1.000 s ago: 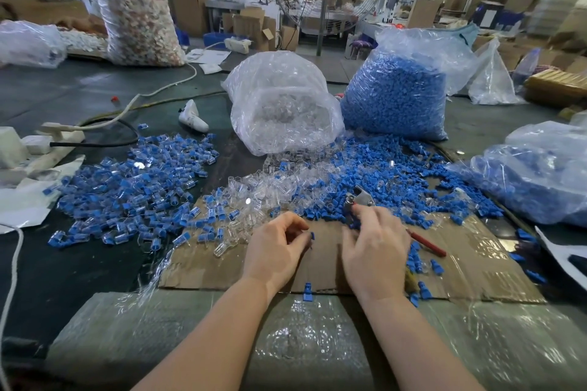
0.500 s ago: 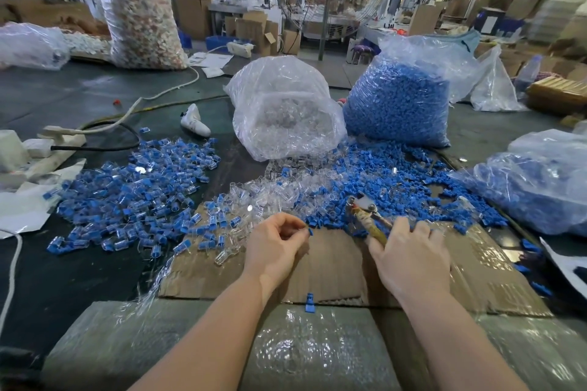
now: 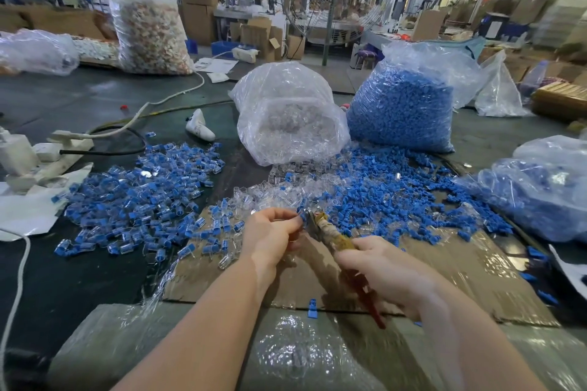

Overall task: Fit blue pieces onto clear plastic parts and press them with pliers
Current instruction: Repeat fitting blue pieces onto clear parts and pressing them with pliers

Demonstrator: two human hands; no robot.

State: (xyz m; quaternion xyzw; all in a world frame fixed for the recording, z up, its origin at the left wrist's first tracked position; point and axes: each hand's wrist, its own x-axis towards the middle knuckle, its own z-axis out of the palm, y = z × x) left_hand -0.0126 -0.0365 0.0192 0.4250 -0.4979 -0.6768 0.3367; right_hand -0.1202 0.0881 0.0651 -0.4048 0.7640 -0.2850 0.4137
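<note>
My left hand pinches a small clear part with a blue piece at its fingertips, just over the cardboard sheet. My right hand grips the pliers by their red and yellow handles, and the jaws touch the piece at my left fingertips. Loose blue pieces lie in a heap behind the hands. Loose clear parts spill in front of them. A pile of fitted blue-and-clear parts lies to the left.
A bag of clear parts and a bag of blue pieces stand behind the heaps. Another bag with blue pieces lies at the right. White cables and a power strip sit at the left. One blue piece lies near the cardboard's front edge.
My right hand has picked up the pliers from the cardboard and brought the jaws left to the piece at my left fingertips. My left hand stayed put, still pinching its piece.
</note>
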